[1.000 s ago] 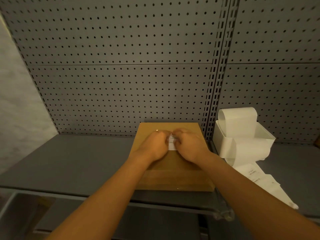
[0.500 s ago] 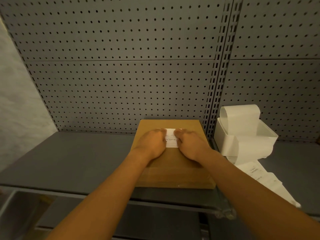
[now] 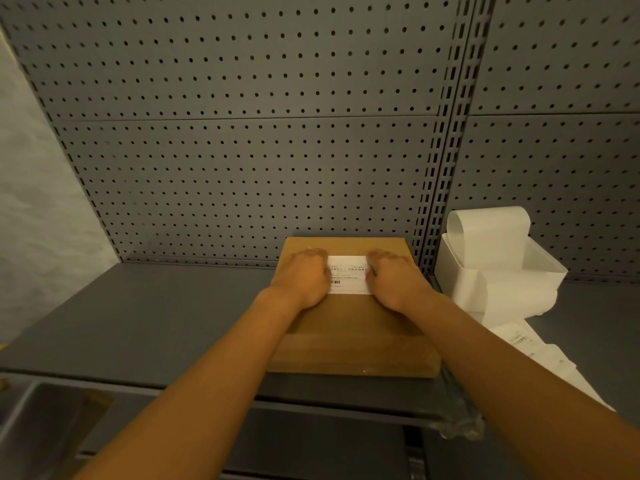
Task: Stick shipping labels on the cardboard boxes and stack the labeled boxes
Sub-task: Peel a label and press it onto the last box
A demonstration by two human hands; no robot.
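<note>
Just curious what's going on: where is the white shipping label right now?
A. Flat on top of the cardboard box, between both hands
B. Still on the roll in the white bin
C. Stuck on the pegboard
A: the shipping label lies flat on the cardboard box, with the left hand and right hand pressing its ends.

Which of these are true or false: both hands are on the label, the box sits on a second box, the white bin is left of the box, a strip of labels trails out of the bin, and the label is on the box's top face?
1. Both hands are on the label. True: the left hand and right hand press the ends of the label.
2. The box sits on a second box. False: the box lies directly on the grey shelf.
3. The white bin is left of the box. False: the bin stands to its right.
4. A strip of labels trails out of the bin. True: the strip runs over the shelf towards the front.
5. The label is on the box's top face. True.
</note>
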